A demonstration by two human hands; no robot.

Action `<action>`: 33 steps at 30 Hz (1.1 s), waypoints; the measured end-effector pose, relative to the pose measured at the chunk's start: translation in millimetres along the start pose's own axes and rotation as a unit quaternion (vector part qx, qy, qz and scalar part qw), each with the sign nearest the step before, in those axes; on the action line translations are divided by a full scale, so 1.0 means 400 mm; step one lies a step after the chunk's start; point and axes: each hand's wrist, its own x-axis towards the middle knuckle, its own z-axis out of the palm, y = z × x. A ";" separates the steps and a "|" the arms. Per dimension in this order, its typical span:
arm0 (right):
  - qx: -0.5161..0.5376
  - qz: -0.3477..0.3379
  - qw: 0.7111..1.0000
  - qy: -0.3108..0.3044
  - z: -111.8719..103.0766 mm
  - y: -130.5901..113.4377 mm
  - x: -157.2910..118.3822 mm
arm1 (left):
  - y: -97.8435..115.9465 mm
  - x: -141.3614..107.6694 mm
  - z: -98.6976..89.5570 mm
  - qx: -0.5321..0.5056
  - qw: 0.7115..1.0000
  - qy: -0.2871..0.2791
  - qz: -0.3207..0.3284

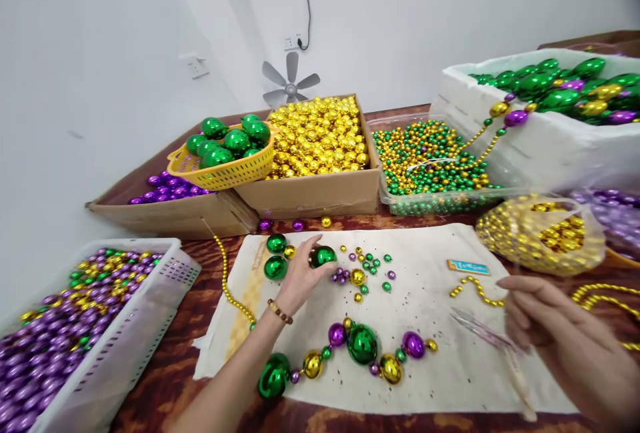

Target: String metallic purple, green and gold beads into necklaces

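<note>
My left hand (304,272), with a beaded bracelet on its wrist, curls its thumb and fingers around a large shiny green ball (323,257). Two more green balls and a small gold one lie just left of it. To its right are loose small beads (369,264) in green, gold and purple. My right hand (560,333) is closed in a pinch; what it holds, if anything, is too small to make out. Beside it lie a short gold bead chain (473,286) and a pointed metal tool (483,333) with pale handles. A strung bead garland (363,345) stretches across the near cloth.
A white cloth (400,393) covers the table's middle. Behind stand cardboard boxes (320,196), a yellow basket (235,174) of green balls, a clear bin (440,201) and a white foam box (490,133). A white crate (150,326) is left; a bag of gold beads (540,236) is right.
</note>
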 end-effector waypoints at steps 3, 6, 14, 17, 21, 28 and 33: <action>0.001 0.080 0.991 -0.111 0.034 0.038 -0.034 | 0.092 -0.025 0.044 -0.307 0.946 -0.069 -0.079; 0.014 0.077 0.984 -0.162 0.073 0.057 -0.067 | 0.169 -0.042 0.101 -0.478 0.861 -0.131 -0.119; 0.025 0.088 0.986 -0.139 0.122 0.091 -0.109 | 0.229 -0.034 0.212 -0.551 0.785 -0.188 -0.211; 0.009 0.074 0.989 -0.125 0.109 0.106 -0.120 | 0.240 -0.027 0.210 -0.566 0.771 -0.215 -0.197; -0.008 0.053 0.989 -0.137 0.099 0.135 -0.135 | 0.254 -0.018 0.198 -0.595 0.747 -0.242 -0.169; -0.042 0.038 0.984 -0.167 0.098 0.158 -0.163 | 0.256 0.013 0.202 -0.616 0.752 -0.185 -0.143; -0.056 0.019 0.986 -0.155 0.106 0.150 -0.192 | 0.258 0.048 0.192 -0.661 0.717 -0.150 -0.162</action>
